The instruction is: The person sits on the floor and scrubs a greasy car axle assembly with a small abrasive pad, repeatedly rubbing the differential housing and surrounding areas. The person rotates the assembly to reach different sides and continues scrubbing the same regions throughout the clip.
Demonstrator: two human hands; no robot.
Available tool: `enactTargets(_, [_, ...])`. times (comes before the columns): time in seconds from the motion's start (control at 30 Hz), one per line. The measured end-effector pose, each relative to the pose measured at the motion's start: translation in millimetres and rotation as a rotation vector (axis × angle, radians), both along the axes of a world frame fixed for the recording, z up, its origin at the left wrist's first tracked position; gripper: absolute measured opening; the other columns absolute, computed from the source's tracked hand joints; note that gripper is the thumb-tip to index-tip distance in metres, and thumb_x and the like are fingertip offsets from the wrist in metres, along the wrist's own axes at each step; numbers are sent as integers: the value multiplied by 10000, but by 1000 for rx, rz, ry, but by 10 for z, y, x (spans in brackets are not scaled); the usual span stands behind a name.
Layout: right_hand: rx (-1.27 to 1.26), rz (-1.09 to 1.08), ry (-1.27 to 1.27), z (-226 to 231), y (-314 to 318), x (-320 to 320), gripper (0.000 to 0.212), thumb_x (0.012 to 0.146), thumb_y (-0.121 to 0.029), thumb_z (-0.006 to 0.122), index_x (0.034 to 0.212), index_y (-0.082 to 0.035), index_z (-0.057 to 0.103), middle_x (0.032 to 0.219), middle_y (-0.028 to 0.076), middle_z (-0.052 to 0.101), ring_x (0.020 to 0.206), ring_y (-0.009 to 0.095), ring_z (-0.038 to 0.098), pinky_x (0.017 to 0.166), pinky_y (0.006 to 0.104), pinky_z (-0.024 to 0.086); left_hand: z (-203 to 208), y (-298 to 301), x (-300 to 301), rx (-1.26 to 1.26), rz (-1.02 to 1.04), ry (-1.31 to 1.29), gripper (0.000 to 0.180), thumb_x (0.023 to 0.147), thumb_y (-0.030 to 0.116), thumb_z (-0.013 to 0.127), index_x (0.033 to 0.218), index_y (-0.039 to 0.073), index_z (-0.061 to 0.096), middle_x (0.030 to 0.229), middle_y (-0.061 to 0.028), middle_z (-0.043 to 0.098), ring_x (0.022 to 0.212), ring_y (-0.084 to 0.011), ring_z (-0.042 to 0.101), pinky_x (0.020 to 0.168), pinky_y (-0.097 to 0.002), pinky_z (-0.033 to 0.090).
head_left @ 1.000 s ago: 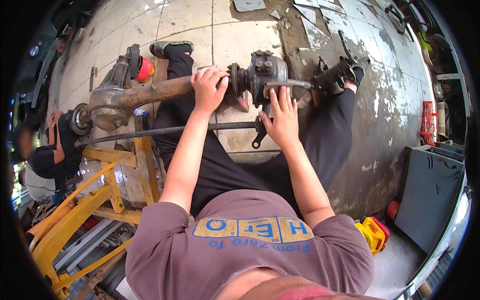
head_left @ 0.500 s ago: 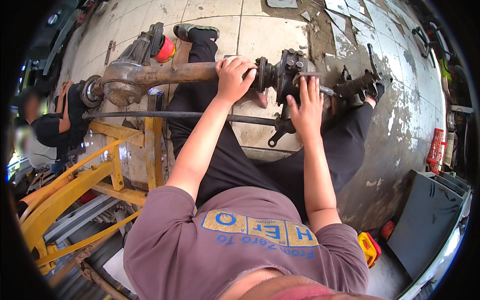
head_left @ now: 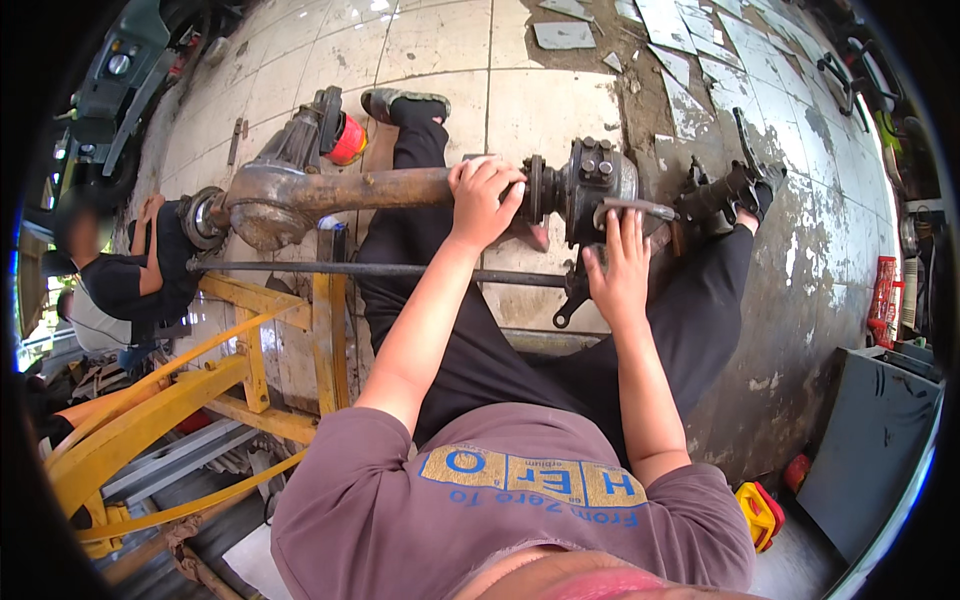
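A rusty axle housing (head_left: 385,190) lies across my legs, its round differential bulge at the left. My left hand (head_left: 483,200) is curled over the tube near its right-hand flange (head_left: 537,190), fingers bent round the metal. At the right end sits a black steering knuckle (head_left: 598,170) with several bolts on top. My right hand (head_left: 622,282) rests against the knuckle's near side, fingers stretched out and thumb apart. Its fingertips touch a flat grey metal piece (head_left: 640,209) that juts out to the right. A long dark rod (head_left: 400,270) runs below the tube to a bracket (head_left: 572,306) with an eye.
A yellow metal frame (head_left: 327,340) stands at the left. Beyond it a person (head_left: 125,260) sits near the axle's left end. A red can (head_left: 348,140) is by the differential. Another dark metal part (head_left: 715,195) lies near my right foot. A grey cabinet (head_left: 865,450) is at the right.
The view has shifted, so everything sits a little lower and to the right. The knuckle and its jutting piece look slightly turned under my right hand. My left hand stays on the tube.
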State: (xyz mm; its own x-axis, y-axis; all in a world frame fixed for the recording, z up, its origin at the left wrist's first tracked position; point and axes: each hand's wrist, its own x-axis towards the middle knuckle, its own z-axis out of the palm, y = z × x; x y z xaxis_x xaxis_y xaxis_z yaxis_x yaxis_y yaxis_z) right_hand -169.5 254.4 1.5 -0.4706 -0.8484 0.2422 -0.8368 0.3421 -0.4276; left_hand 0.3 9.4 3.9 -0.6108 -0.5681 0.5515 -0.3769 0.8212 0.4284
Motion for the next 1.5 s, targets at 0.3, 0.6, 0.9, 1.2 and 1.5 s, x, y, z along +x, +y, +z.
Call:
enactTargets(0.3, [11, -14, -110, 8, 35, 10, 777, 1121, -404, 702, 1770, -73, 434, 1836, 278, 370, 1723, 470, 315, 1335, 707, 289, -7, 8, 18, 6, 6, -10, 126, 1019, 302, 747, 1046, 206, 823, 1174, 30, 790, 1284, -231, 666, 1161, -488, 360])
enactTargets(0.6, [-128, -16, -39, -105, -106, -32, 753, 1091, -337, 739, 1719, -13, 482, 1807, 294, 411, 1713, 472, 339, 1331, 697, 302, -33, -5, 5, 11, 4, 6, 120, 1002, 304, 751, 1027, 210, 821, 1146, 30, 791, 1281, -240, 671, 1171, -498, 361])
enactTargets(0.9, [-193, -21, -27, 27, -219, -46, 744, 1093, -367, 736, 1702, -15, 497, 1800, 274, 429, 1697, 455, 373, 1307, 704, 337, -23, -19, -14, -9, -4, -35, 120, 1019, 273, 755, 1068, 198, 835, 1193, 19, 801, 1305, -247, 674, 1184, -493, 377])
enactTargets(1.2, [-85, -18, -60, 131, -252, -148, 759, 1099, -437, 716, 1723, -66, 493, 1831, 238, 395, 1741, 408, 305, 1308, 739, 324, -51, -37, -49, -26, -10, -36, 130, 1020, 283, 752, 1065, 194, 835, 1199, 25, 795, 1295, -248, 675, 1194, -496, 372])
enactTargets(1.5, [-143, -12, -35, 49, -315, -167, 716, 1116, -432, 694, 1710, -71, 522, 1787, 204, 483, 1717, 397, 364, 1314, 738, 311, -92, -65, -6, -82, 16, -17, 152, 1016, 312, 753, 1085, 204, 834, 1197, -1, 796, 1281, -264, 680, 1169, -496, 400])
